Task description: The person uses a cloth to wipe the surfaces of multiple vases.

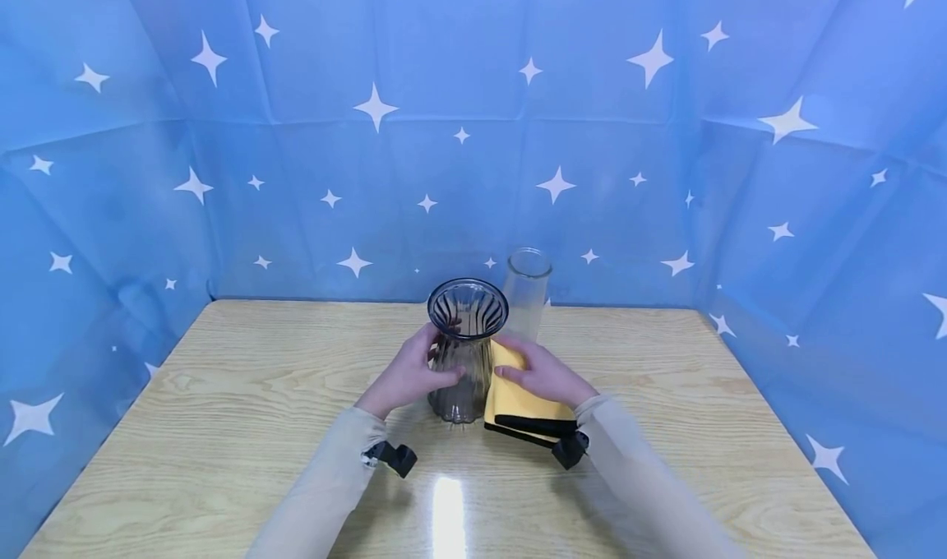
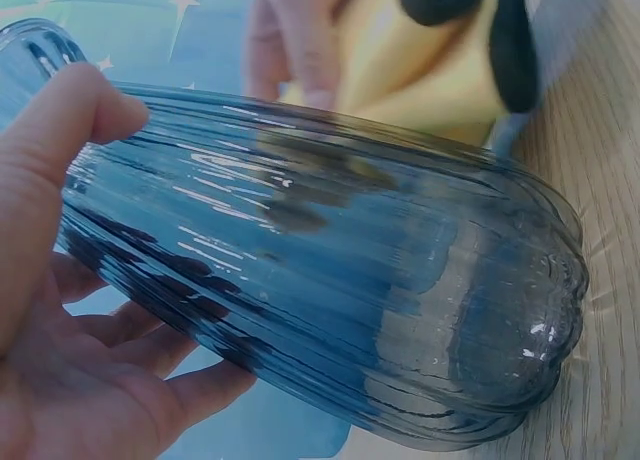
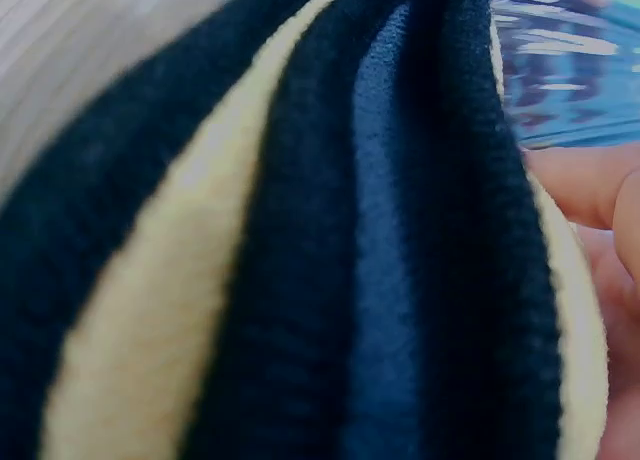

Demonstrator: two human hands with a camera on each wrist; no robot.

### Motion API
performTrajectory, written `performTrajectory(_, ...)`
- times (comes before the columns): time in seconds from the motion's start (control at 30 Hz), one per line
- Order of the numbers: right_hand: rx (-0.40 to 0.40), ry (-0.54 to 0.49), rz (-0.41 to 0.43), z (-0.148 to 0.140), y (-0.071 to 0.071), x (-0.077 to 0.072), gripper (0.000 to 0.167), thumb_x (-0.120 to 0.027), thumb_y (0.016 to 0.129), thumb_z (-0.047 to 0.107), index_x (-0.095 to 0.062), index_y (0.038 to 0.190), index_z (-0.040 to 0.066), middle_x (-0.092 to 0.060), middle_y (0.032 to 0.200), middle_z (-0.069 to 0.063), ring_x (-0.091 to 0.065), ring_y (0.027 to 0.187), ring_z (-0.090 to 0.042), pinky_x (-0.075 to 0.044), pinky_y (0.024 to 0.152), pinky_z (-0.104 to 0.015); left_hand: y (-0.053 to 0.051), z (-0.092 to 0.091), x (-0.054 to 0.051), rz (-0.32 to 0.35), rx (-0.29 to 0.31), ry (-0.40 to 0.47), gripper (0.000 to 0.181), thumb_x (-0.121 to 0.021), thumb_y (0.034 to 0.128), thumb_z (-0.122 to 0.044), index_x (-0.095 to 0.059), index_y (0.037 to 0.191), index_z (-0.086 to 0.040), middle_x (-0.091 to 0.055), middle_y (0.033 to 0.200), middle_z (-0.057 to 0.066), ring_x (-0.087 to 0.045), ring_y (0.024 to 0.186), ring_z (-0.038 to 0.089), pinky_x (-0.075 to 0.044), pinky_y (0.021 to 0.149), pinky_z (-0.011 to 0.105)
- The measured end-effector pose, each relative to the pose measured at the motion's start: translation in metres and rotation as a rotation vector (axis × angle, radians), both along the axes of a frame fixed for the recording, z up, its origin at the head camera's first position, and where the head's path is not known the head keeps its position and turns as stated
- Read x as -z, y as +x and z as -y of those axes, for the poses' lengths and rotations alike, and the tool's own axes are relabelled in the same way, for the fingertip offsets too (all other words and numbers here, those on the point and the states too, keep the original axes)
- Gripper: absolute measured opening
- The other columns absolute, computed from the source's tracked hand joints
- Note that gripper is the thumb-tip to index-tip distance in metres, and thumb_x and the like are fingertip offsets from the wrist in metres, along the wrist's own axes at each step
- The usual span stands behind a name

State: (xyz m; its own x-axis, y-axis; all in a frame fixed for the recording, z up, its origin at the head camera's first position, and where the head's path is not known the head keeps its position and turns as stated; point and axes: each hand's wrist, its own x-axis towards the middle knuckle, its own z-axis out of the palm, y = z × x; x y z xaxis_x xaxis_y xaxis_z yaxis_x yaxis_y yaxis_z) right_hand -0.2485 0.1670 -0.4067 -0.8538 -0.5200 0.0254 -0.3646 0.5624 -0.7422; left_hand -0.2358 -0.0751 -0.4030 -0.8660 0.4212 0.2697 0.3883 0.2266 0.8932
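A ribbed, smoky-grey glass vase (image 1: 460, 382) with a flared rim is upright near the middle of the table. My left hand (image 1: 409, 371) grips its side, thumb in front and fingers round the far side. In the left wrist view the vase (image 2: 320, 270) looks bluish and see-through, its scalloped base at or just above the wood. My right hand (image 1: 546, 373) holds a folded yellow cloth (image 1: 514, 399) with black edging against or close beside the vase's right side. Close up in the right wrist view, the cloth (image 3: 180, 280) hides most of that hand.
Behind the cloth stands a tall clear glass cylinder (image 1: 527, 300), its lower part hidden. The light wooden table (image 1: 259, 403) ends at a blue curtain (image 1: 459, 189) with white stars, which encloses the back and both sides.
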Motion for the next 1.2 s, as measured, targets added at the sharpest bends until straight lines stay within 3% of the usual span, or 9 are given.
performTrajectory(0.27,-0.003,0.045,0.098,-0.004,-0.005,0.026,0.058,-0.059,0.096,0.018,-0.036,0.146,-0.002,-0.034,0.148,-0.024,-0.029,0.137,-0.041,-0.023,0.111,-0.056,-0.001,-0.001,0.001,-0.005,0.0,0.006,0.063,-0.075,0.0807,-0.006,-0.044,0.135,-0.002,-0.054,0.129,0.014,-0.05,0.119,0.029,-0.042,0.1,0.05)
performTrajectory(0.47,-0.022,0.163,0.131,0.0,-0.005,0.025,0.055,-0.057,0.097,0.016,-0.037,0.142,-0.009,-0.037,0.144,-0.029,-0.032,0.133,-0.045,-0.027,0.109,-0.055,-0.003,-0.003,0.001,-0.015,-0.01,0.009,0.063,-0.075,0.0811,-0.007,-0.044,0.135,-0.001,-0.053,0.129,0.015,-0.051,0.118,0.03,-0.044,0.098,0.051)
performTrajectory(0.6,-0.009,0.213,0.209,0.003,-0.007,0.021,0.057,-0.057,0.095,0.017,-0.038,0.139,-0.013,-0.039,0.142,-0.031,-0.034,0.132,-0.045,-0.028,0.11,-0.054,-0.002,-0.005,0.0,-0.01,-0.029,-0.004,0.062,-0.074,0.0806,-0.005,-0.045,0.135,-0.001,-0.053,0.129,0.014,-0.05,0.118,0.029,-0.044,0.098,0.05)
performTrajectory(0.8,0.088,0.075,0.301,0.003,-0.004,0.025,0.058,-0.061,0.093,0.013,-0.038,0.14,-0.011,-0.037,0.145,-0.029,-0.031,0.134,-0.045,-0.023,0.111,-0.054,0.0,-0.007,-0.001,-0.007,-0.073,-0.031,0.061,-0.073,0.0792,-0.007,-0.046,0.134,0.0,-0.054,0.128,0.013,-0.051,0.118,0.029,-0.045,0.097,0.048)
performTrajectory(1.03,0.124,-0.09,0.253,-0.003,0.002,0.026,0.06,-0.064,0.092,0.015,-0.039,0.143,-0.005,-0.034,0.148,-0.026,-0.026,0.137,-0.044,-0.019,0.111,-0.058,-0.002,-0.007,0.001,0.002,-0.045,-0.026,0.076,-0.069,0.0803,-0.006,-0.03,0.145,-0.006,-0.047,0.14,0.016,-0.042,0.13,0.028,-0.035,0.107,0.043)
performTrajectory(1.2,0.078,-0.158,0.172,-0.006,0.003,0.009,0.059,-0.064,0.093,0.018,-0.041,0.144,0.0,-0.041,0.145,-0.02,-0.041,0.129,-0.037,-0.029,0.108,-0.055,-0.003,-0.004,0.0,0.031,-0.025,-0.032,0.081,-0.067,0.0814,-0.007,-0.022,0.149,-0.008,-0.039,0.147,0.02,-0.031,0.138,0.032,-0.028,0.111,0.046)
